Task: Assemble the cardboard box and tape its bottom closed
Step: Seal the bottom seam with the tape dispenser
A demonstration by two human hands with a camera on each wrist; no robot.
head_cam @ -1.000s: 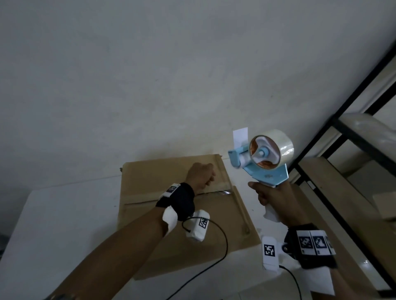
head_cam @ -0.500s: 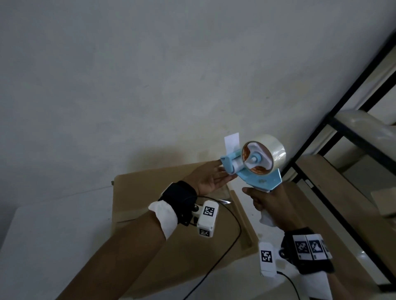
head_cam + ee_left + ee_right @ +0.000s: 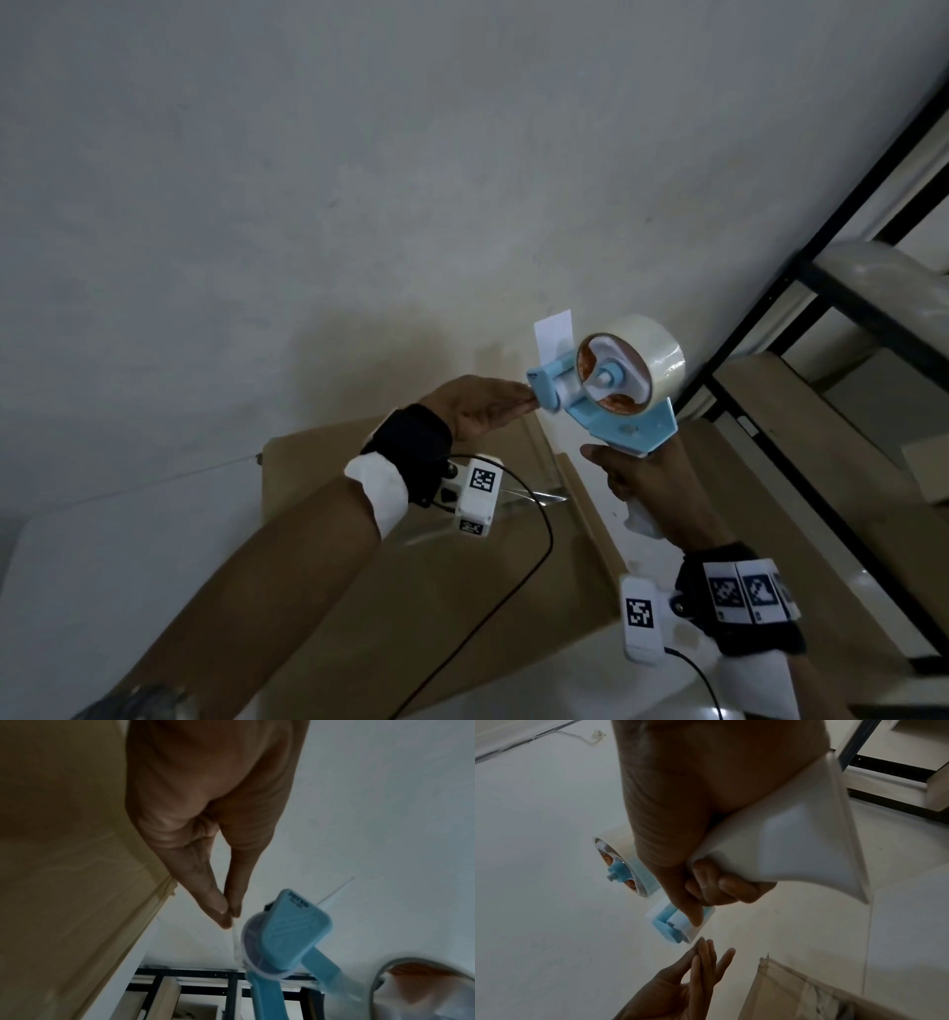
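Note:
A flattened brown cardboard box [image 3: 462,591] lies on the white table [image 3: 102,565], with a strip of clear tape across it. Above its far right corner my right hand [image 3: 631,478] grips the white handle [image 3: 795,833] of a blue tape dispenser [image 3: 611,411], which carries a clear tape roll [image 3: 652,354]. My left hand [image 3: 524,403] reaches to the dispenser's front roller. In the left wrist view its thumb and forefinger [image 3: 228,914] pinch the loose tape end [image 3: 236,939], which runs to the dispenser [image 3: 290,933]. The box edge [image 3: 64,862] is beside that hand.
A black metal rack [image 3: 821,288] with pale wooden shelves stands close on the right. A plain wall fills the background. A black cable [image 3: 513,580] trails from my left wrist across the box. A white paper tab [image 3: 553,334] sticks up from the dispenser.
My left hand has lifted off the box, uncurled from a fist and moved right to the dispenser's front, where it now pinches the tape end. The right hand has kept the dispenser raised.

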